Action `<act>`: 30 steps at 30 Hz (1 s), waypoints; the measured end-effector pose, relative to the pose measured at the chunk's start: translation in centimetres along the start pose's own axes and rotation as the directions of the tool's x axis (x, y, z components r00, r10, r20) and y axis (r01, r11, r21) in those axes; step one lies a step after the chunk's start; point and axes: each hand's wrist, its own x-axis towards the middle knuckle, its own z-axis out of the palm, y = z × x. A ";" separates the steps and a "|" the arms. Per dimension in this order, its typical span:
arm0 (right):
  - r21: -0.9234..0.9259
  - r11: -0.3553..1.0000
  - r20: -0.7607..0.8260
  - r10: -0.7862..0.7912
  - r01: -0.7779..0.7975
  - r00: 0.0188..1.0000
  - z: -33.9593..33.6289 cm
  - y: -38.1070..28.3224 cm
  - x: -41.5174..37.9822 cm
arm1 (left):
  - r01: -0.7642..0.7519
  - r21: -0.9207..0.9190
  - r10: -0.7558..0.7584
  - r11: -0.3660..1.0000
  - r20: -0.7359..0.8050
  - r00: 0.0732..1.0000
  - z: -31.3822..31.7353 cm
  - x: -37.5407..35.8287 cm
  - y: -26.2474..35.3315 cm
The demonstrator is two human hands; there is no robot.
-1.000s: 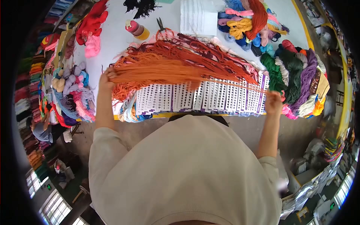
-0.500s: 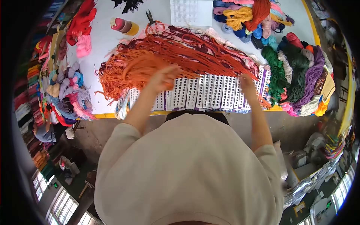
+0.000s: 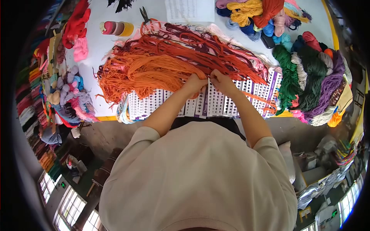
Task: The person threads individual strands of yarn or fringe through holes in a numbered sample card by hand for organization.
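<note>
My left hand [image 3: 195,84] is closed around the end of a thick bundle of orange yarn [image 3: 154,68], which fans out leftward over the table. Close beside it, my right hand [image 3: 223,83] is pinched, with the fingertips near the bundle's end; what lies between them is too small to make out. Beneath both hands runs a row of white cards with punched holes [image 3: 217,104], some with purple strips. Dark red and maroon yarn strands [image 3: 231,63] spread behind the hands, and a few orange strands [image 3: 258,101] cross the cards at right.
Scissors with orange handles [image 3: 148,23], a multicoloured cylinder [image 3: 117,29] and a printed sheet [image 3: 189,10] lie at the back. Yarn skeins are piled at right [image 3: 312,73], back right [image 3: 250,15] and left [image 3: 73,92]. The yellow table edge [image 3: 107,118] runs in front of me.
My left hand has moved right with the end of the orange bundle. My right hand has come left to meet it, its fingers now pinched. The camera view has shifted slightly.
</note>
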 end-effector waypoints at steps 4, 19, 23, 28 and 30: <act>0.023 1.000 0.014 0.005 -0.005 1.000 -0.1 0.3 0.1 | -0.174 0.185 0.178 0.967 -0.008 0.984 -1.0 0.5 -1.3; -0.035 0.997 0.023 0.075 -0.074 0.997 0.1 0.3 -0.1 | 0.291 -0.728 0.082 0.620 0.430 0.899 -2.7 -2.2 0.0; -0.005 0.997 0.055 0.071 -0.070 0.996 -0.1 0.4 0.6 | 0.147 -0.123 -0.108 0.982 0.278 0.955 -1.0 -2.1 0.6; -0.219 0.976 0.054 0.015 -0.003 0.998 -0.5 -1.3 -0.8 | -0.060 0.319 0.001 0.946 0.183 0.983 -0.4 -1.1 -0.1; -0.592 0.806 0.034 0.023 0.002 0.999 -0.5 -3.1 -1.3 | -0.192 0.716 0.241 0.671 0.034 0.970 -3.7 0.2 -2.0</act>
